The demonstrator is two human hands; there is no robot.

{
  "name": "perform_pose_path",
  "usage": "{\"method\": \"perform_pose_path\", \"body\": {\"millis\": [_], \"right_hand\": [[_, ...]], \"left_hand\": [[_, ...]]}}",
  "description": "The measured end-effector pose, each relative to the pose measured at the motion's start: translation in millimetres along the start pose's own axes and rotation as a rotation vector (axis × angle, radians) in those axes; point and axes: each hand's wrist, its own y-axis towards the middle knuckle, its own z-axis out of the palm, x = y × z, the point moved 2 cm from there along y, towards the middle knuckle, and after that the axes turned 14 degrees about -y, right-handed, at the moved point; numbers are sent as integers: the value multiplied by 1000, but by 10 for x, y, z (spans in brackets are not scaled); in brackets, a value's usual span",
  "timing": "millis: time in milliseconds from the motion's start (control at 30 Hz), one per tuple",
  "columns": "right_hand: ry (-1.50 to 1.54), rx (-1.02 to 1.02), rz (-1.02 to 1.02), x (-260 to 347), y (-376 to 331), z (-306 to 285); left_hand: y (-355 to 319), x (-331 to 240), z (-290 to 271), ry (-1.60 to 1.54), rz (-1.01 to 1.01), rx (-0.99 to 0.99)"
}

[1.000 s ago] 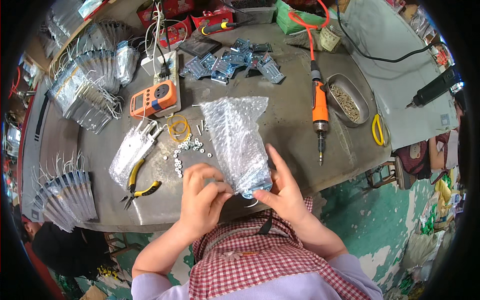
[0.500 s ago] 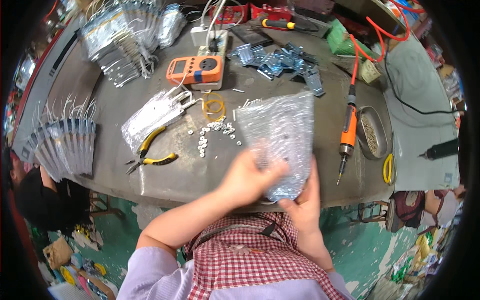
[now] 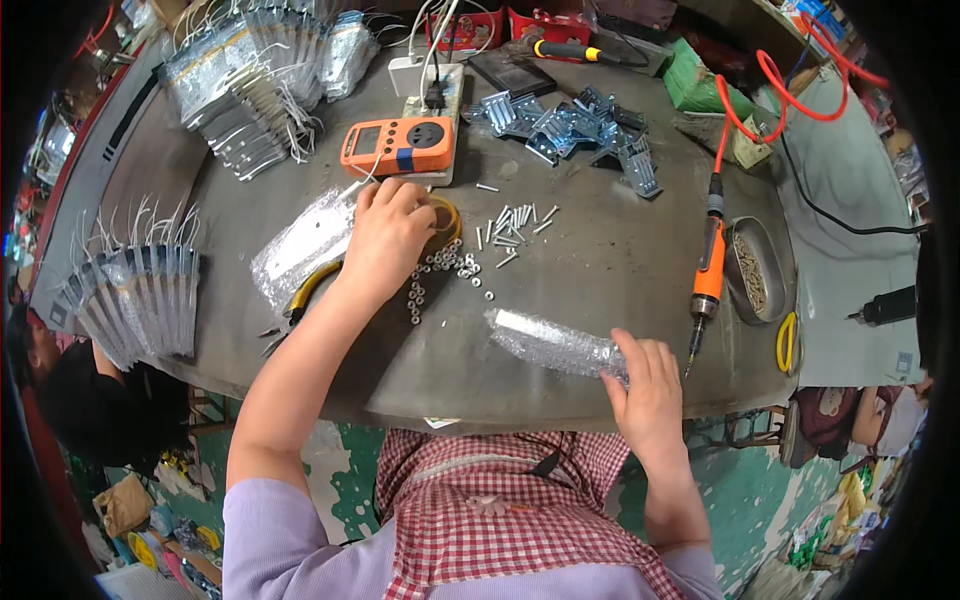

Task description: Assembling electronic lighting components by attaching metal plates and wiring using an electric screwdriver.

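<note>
My right hand [image 3: 648,390] grips the right end of a narrow bubble-wrapped piece [image 3: 560,346], which has a white strip along its upper edge, close to the table's front. Farther left, my left hand [image 3: 392,235] has its fingers curled downward at the wire end of a second, flat bubble-wrapped piece [image 3: 305,245]. Whatever its fingertips pinch is hidden. Yellow rubber bands [image 3: 446,222] lie right beside that hand. Under my left forearm lie pliers with yellow-and-black handles [image 3: 312,290], partly covered. White washers [image 3: 467,268] and loose screws [image 3: 512,222] are scattered between my hands.
An orange meter [image 3: 398,146] stands by a power strip [image 3: 440,95]. Metal brackets [image 3: 570,125] are heaped at the back. An orange electric screwdriver [image 3: 709,262] and a tray of screws [image 3: 757,270] lie right. Wrapped pieces with wires [image 3: 140,300] fan out left.
My left hand has let go of the bubble-wrapped piece and moved left and away to the rubber bands. My right hand has lowered the piece toward the table; it now appears much narrower.
</note>
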Motion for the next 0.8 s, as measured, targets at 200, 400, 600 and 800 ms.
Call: {"method": "perform_pose_path", "body": {"millis": [200, 400, 600, 800], "right_hand": [[421, 102, -94, -197, 97, 70], [1285, 187, 110, -21, 170, 393], [1919, 639, 108, 383, 261, 429], [1167, 220, 175, 234, 333, 276]], "left_hand": [[47, -343, -249, -717, -480, 103], [-76, -768, -253, -1308, -592, 338], [-284, -864, -260, -1707, -944, 74], [-22, -1210, -836, -681, -583, 204]]}}
